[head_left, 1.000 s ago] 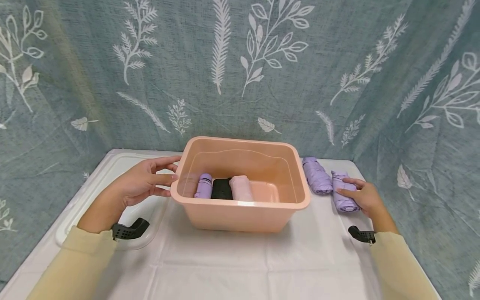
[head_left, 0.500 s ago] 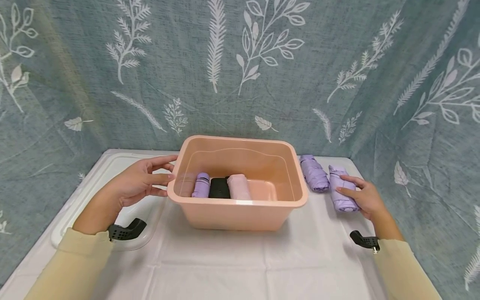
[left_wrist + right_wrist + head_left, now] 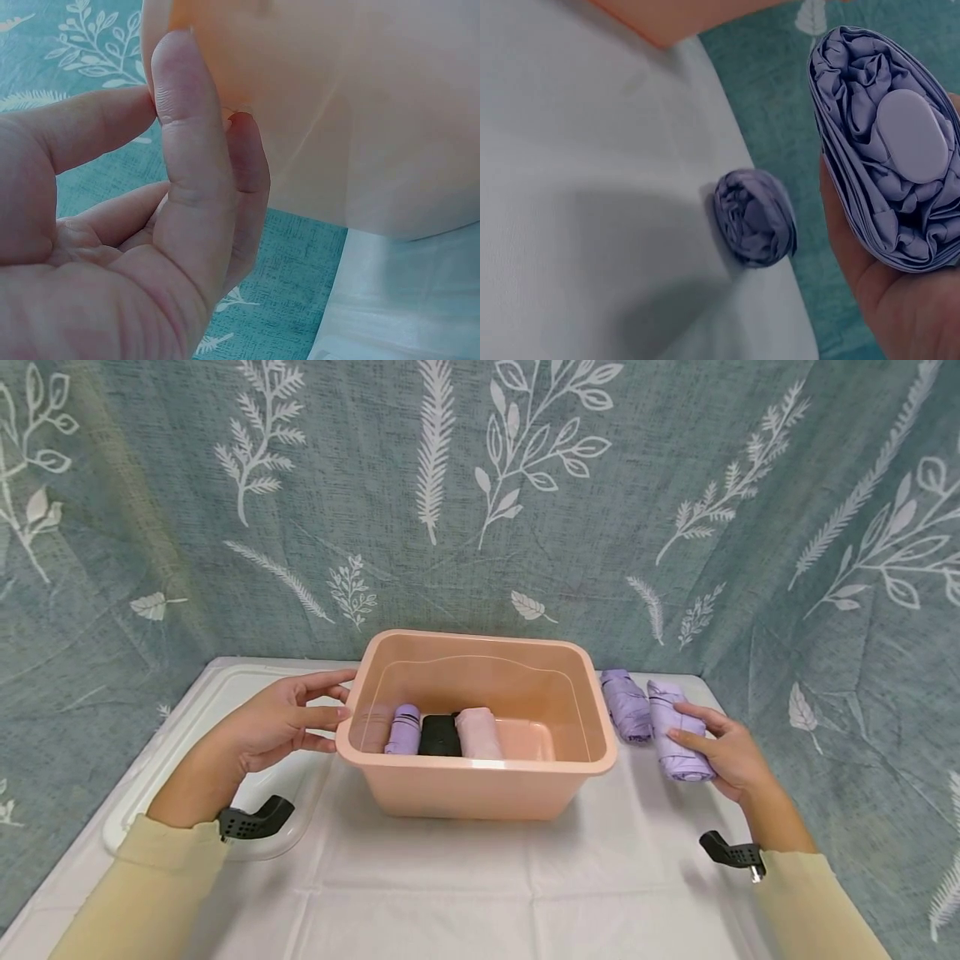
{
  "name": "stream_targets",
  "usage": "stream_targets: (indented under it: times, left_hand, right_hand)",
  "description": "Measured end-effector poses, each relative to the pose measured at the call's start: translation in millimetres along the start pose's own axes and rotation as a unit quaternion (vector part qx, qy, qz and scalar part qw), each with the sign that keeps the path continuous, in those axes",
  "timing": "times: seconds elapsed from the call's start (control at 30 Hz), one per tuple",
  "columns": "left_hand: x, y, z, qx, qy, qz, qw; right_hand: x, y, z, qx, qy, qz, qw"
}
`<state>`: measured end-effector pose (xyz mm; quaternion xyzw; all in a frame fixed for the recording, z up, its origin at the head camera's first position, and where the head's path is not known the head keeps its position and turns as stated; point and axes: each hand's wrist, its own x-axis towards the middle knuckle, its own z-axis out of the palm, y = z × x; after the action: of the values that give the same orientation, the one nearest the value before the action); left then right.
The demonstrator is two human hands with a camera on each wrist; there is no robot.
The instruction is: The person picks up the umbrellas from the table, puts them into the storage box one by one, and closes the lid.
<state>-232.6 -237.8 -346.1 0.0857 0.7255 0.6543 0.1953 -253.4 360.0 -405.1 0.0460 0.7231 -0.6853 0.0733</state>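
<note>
A peach plastic bin (image 3: 465,795) stands mid-table. My left hand (image 3: 273,725) holds its left rim, with thumb and fingertips at the edge; in the left wrist view the fingers overlap the bin wall (image 3: 390,135). On the right, my right hand (image 3: 735,756) grips a rolled purple folding umbrella (image 3: 678,743), whose oval handle end faces the right wrist camera. Another purple umbrella (image 3: 627,703) lies on the table between it and the bin. Inside the bin, a purple umbrella (image 3: 405,731), a black one (image 3: 440,737) and a pink one (image 3: 480,735) sit side by side toward the left.
A translucent lid (image 3: 187,702) lies flat under the left forearm. Blue-green leaf-patterned curtain (image 3: 465,585) hangs behind and at both sides. White cloth covers the table (image 3: 420,893). The bin floor shows bare right of the pink umbrella.
My right hand has raised the outer purple umbrella off the table and shifted it slightly left, toward the other one. My left hand stays at the bin rim.
</note>
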Motion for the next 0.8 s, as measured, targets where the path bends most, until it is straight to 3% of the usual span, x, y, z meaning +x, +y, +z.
stream_targets:
  times: [0.2,0.43,0.8]
  left_hand:
    - [0.8,0.9,0.3,-0.001,0.000,-0.004,1.0000]
    - [1.3,1.0,0.6,-0.003,0.000,-0.006,1.0000]
    - [0.3,1.5,0.1,-0.001,0.004,-0.006,1.0000]
  right_hand:
    - [-6,-10,8.9,0.039,-0.028,-0.008,0.999]
    - [-10,-26,21.7,0.034,-0.042,-0.010,0.998]
    - [-15,-51,42.9,0.030,-0.096,-0.074,0.992]
